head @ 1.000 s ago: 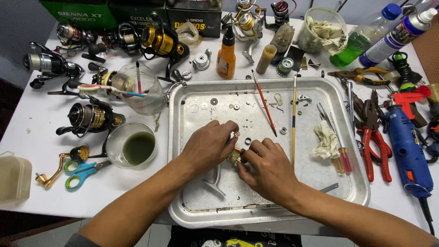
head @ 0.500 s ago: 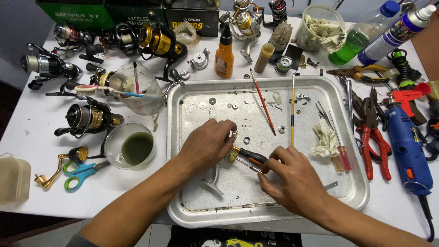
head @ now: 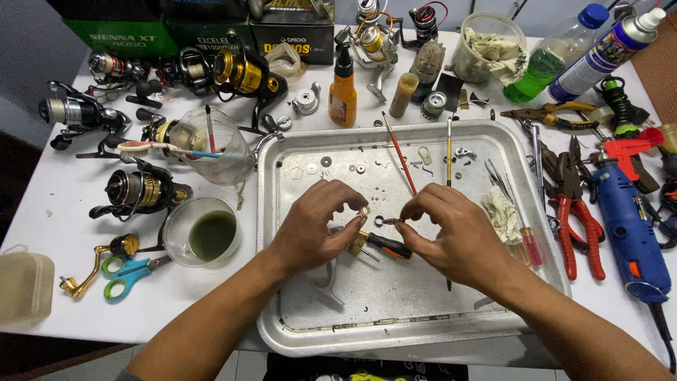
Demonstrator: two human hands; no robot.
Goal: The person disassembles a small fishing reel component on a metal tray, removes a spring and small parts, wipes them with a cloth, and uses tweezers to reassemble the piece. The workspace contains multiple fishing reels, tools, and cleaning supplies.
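One metal tray [head: 296, 212] lies under both hands, its bare floor open toward the person. Five fishing reels [head: 137, 190] crowd beyond the left hand [head: 314, 229], which pinches one small brass ring [head: 364, 211]. The right hand [head: 451, 236] pinches one tiny dark ring [head: 379, 221], just beside it, above one screwdriver [head: 384, 245].

Green box [head: 116, 32]: rectangular carton at the far left edge of the counter, pale lettering.
Black box [head: 293, 39]: just right of it, dark with yellow lettering.
Spray can [head: 606, 51]: far right corner, lying slanted, blue-and-white label.
Orange bottle [head: 343, 95]: upright above the tray, black cap.
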